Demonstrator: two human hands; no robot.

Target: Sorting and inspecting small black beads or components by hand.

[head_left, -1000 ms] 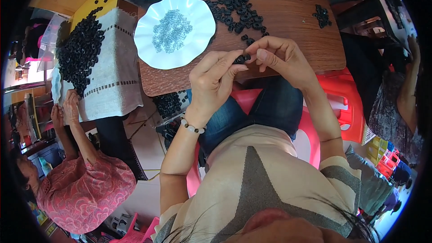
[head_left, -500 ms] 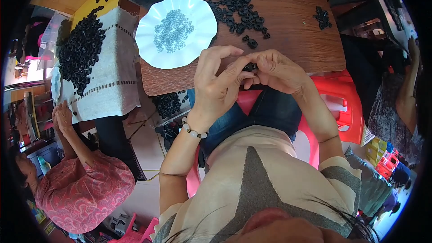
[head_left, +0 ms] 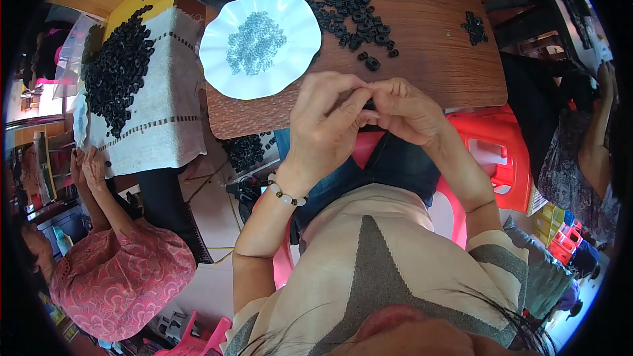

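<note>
My left hand (head_left: 328,118) and my right hand (head_left: 410,111) meet over the table's near edge, fingertips pinched together. Between them is a small black part (head_left: 369,104), mostly covered by the fingers; both hands grip it. Just beyond lies a loose pile of small black ring-like parts (head_left: 359,20) on the brown wooden table (head_left: 435,59). To its left stands a white plate with a wavy rim (head_left: 214,66), bearing a heap of tiny clear or silvery pieces (head_left: 256,43).
A smaller cluster of black parts (head_left: 473,28) sits at the table's right. On the left, a person in red (head_left: 125,277) sits by a cloth-covered surface (head_left: 178,92) with a big heap of black parts (head_left: 119,76). A red plastic stool (head_left: 491,145) stands at the right.
My fingers have closed further over the small black part, hiding more of it. My right fingers are more bent together. The plate and piles shift only slightly in view.
</note>
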